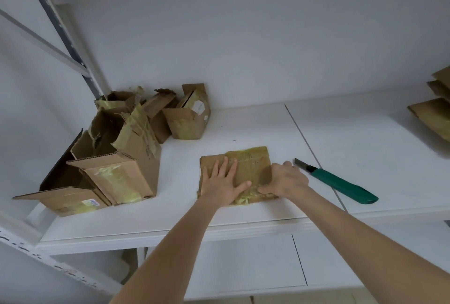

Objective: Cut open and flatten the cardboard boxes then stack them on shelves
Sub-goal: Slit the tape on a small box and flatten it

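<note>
A flattened brown cardboard box (253,162) with yellowish tape lies on the white shelf (243,123) in front of me. My left hand (222,182) presses flat on its left half, fingers straight and spread. My right hand (286,179) grips the box's right edge, fingers curled round it and thumb pressing near the loose tape at the front. A green-handled utility knife (341,183) lies on the shelf just right of my right hand, blade pointing toward the back left.
Several unflattened, torn cardboard boxes (117,152) are piled at the shelf's back left. A stack of flattened cardboard (435,113) sits at the far right edge. A grey shelf upright (70,45) rises on the left, and a lower shelf (243,267) shows below.
</note>
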The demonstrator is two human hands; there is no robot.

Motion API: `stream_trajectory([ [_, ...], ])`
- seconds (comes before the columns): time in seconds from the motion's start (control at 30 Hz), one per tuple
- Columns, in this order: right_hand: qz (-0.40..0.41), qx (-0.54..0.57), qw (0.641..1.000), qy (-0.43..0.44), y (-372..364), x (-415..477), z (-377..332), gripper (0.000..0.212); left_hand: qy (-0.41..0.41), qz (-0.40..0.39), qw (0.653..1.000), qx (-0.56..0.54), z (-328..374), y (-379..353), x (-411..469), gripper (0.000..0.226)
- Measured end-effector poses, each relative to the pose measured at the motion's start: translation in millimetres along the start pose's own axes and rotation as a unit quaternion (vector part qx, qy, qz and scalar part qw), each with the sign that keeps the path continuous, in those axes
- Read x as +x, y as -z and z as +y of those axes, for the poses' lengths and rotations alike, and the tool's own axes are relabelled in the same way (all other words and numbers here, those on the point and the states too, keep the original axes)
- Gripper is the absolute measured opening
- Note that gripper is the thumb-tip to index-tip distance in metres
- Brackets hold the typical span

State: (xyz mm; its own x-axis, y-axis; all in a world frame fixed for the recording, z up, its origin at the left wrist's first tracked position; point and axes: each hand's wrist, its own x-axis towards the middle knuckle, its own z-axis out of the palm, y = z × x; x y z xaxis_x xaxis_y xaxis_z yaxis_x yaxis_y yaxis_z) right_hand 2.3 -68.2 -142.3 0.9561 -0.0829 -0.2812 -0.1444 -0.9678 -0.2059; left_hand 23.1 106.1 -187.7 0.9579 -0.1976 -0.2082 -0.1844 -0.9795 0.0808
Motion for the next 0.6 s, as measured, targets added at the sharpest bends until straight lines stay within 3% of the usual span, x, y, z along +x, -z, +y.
stream_trajectory([
  [0.1,0.125,-0.011,0.99,0.064,3.0,13.6,3.7,0.055,0.007,0.005,0.999,0.037,0.6,-9.6,3.9,0.086],
  [0.17,0.155,0.007,0.98,0.127,-1.9,22.9,-7.8,0.056,0.01,0.008,0.999,0.045,1.8,-10.0,3.8,0.088],
  [0.27,0.111,-0.021,0.978,0.178,-19.8,35.5,-30.6,0.057,0.014,0.013,0.999,0.051,0.3,-11.7,6.3,0.09],
  [0.4,0.048,-0.029,0.988,0.143,-46.7,48.9,-31.1,0.059,0.005,0.023,0.999,0.046,-3.4,-14.9,5.9,0.09],
  [0.5,0.038,-0.044,0.989,0.133,-52.9,52.7,-30.5,0.062,-0.003,0.02,1.0,0.018,-7.5,-12.8,5.4,0.061],
  [0.6,0.039,-0.057,0.989,0.13,-51.6,52.6,-32.4,0.063,-0.004,0.03,1.0,0.008,-9.9,-8.8,10.3,0.057],
])
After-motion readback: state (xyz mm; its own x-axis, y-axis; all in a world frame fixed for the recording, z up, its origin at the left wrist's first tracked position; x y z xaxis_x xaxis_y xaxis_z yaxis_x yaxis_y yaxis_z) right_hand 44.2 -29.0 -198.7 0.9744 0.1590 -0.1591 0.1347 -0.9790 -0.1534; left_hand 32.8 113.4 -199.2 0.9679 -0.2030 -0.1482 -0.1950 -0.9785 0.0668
